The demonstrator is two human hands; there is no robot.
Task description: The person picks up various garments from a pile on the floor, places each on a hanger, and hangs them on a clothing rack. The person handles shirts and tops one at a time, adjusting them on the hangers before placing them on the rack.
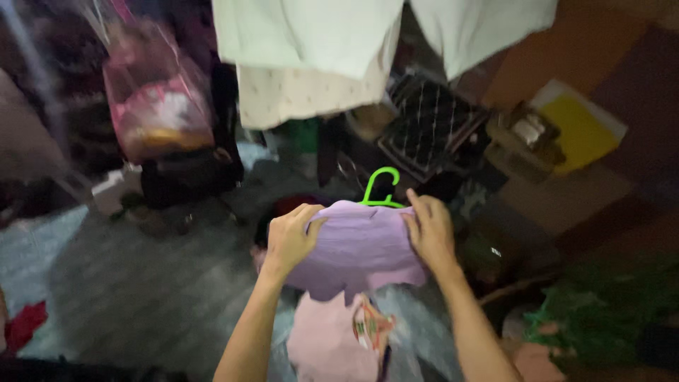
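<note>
A lilac garment hangs on a bright green hanger, held up in mid-air at the centre of the view, above the grey floor. Only the hanger's hook shows above the neckline; the rest is inside the cloth. The left hand grips the garment's left shoulder, fingers curled closed over the fabric. The right hand clasps the right shoulder, its fingers folded onto the cloth as well. Both forearms rise from the bottom edge, elbows out of view.

Just below the garment lies a pale pink cloth with a small patterned patch (too blurred to make out). Overhead, pale green and cream laundry hangs, cut off by the top edge. At left hangs a clear pink bag stuffed with soft things whose kind cannot be told. A dark crate sits behind, contents unclear.
</note>
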